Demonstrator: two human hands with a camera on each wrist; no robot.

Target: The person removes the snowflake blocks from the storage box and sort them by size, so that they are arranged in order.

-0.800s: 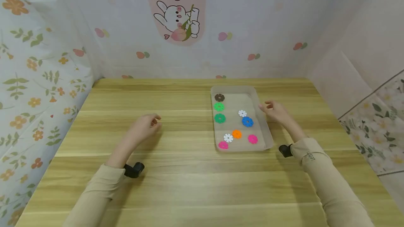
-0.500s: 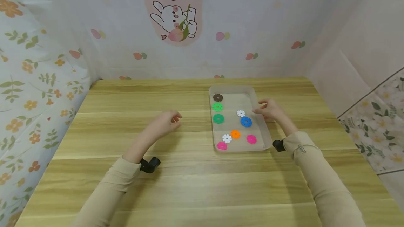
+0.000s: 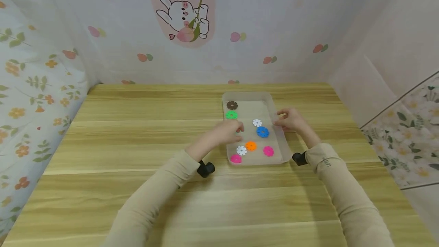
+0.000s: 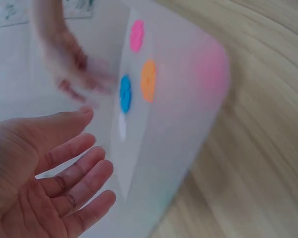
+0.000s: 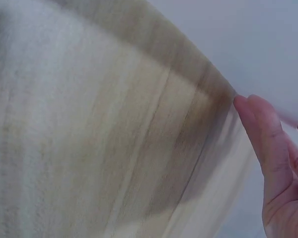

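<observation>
A translucent shallow plastic tray (image 3: 224,97) holds several notched plastic discs. My left hand (image 3: 224,132) reaches over its left wall, hiding the dark green disc in the head view. Its fingers are loosely bent and apart, with nothing between them, in the left wrist view (image 4: 64,173). At the tray's right rim my right hand (image 3: 291,120) pinches the wall, fingertips (image 5: 243,106) right at the edge. Inside lie a brown disc (image 3: 232,105), a light green disc (image 3: 231,114), a blue disc (image 3: 263,132), an orange disc (image 3: 251,146), and white and pink discs (image 3: 268,151).
The tray stands on a wood-grain table (image 3: 137,144), right of the middle. Behind it hangs a printed cloth (image 3: 274,22) with a rabbit drawing; floral cloth (image 3: 20,125) borders the left side. Black wrist cameras (image 3: 205,169) sit at both cuffs.
My left hand has moved right across the table and is now over the tray's left side. The right hand has closed in slightly on the right rim. The view has shifted a little.
</observation>
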